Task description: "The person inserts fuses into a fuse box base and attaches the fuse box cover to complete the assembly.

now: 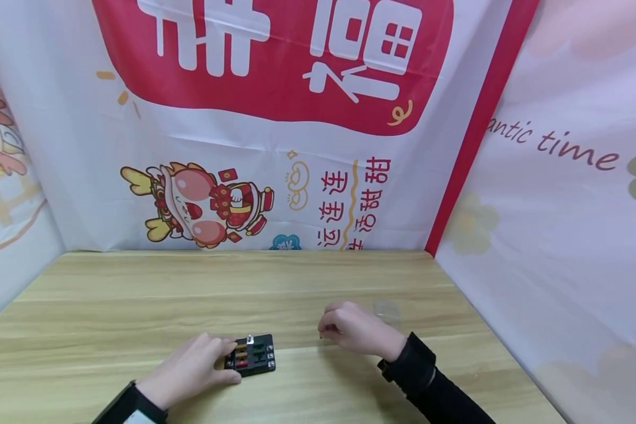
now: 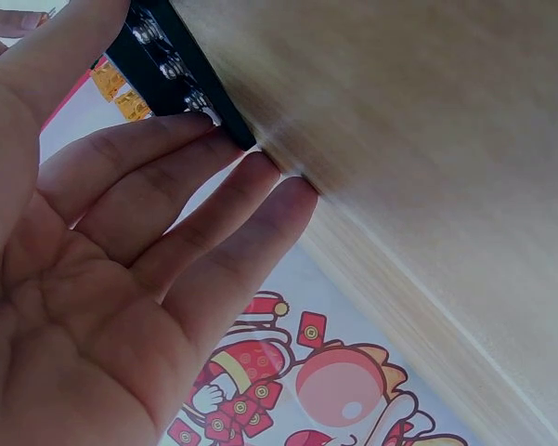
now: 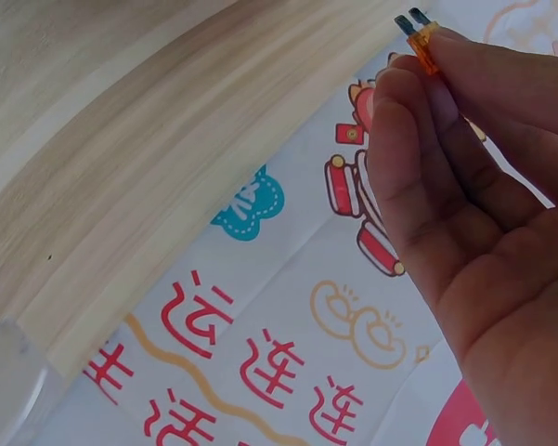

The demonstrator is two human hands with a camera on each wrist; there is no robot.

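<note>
A black fuse block [image 1: 265, 370] lies on the wooden table, with orange, red and green blade fuses seated in its rows. My left hand [image 1: 191, 366] holds its left side, thumb at the near edge and fingers at the far one. In the left wrist view, fingertips touch the rim of the fuse block [image 2: 172, 70]. To the right of the block, my right hand [image 1: 359, 330] is raised over the table. Between thumb and index finger it pinches an orange blade fuse [image 3: 423, 48], whose two metal prongs point away from the palm.
Behind the right hand sits a small clear plastic box [image 1: 387, 311], its contents not distinguishable. Printed cloth [image 1: 111, 194] hangs along the table's back edge, and more printed sheets stand at both sides.
</note>
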